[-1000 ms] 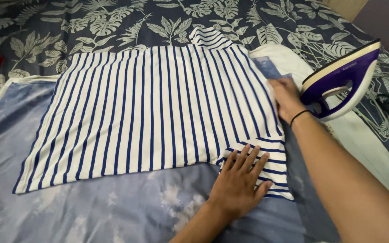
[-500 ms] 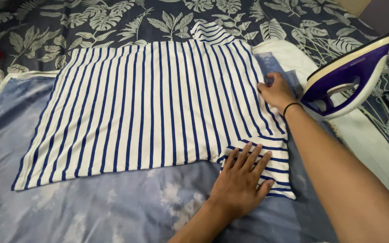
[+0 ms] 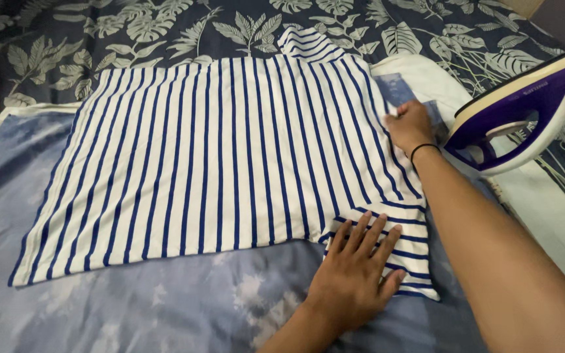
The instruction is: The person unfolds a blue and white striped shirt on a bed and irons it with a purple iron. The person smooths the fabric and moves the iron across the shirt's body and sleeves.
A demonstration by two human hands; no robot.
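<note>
fingers: the left hand's fingers lie spread and flat, pressing down on the near sleeve of the blue-and-white striped cotton shirt; they grip nothing.
right fingers: the right hand rests at the shirt's right edge, near the shoulder; the fingers curl onto the cloth, but whether they pinch it i cannot tell.
shirt's place: spread flat on the pale blue cloud-patterned sheet that covers the bed; hem toward the left, collar toward the far right.
long axis: runs left to right across the view, the body stripes running away from the person, the sleeve stripes crosswise.
direction from fingers: the shirt's main body lies left of and beyond both hands; both sit on its right end.
nearer hand: the left hand is nearer the sleeve; the right hand is nearer the shoulder seam and the iron.
arm pose: the left forearm comes up from the near edge; the right arm stretches forward and nearly straight along the shirt's right side, a dark band at the wrist.
iron: a purple-and-white steam iron stands on its heel just right of the shirt, just beside the right hand, untouched.
beyond the shirt: dark leaf-print bedspread.
</note>
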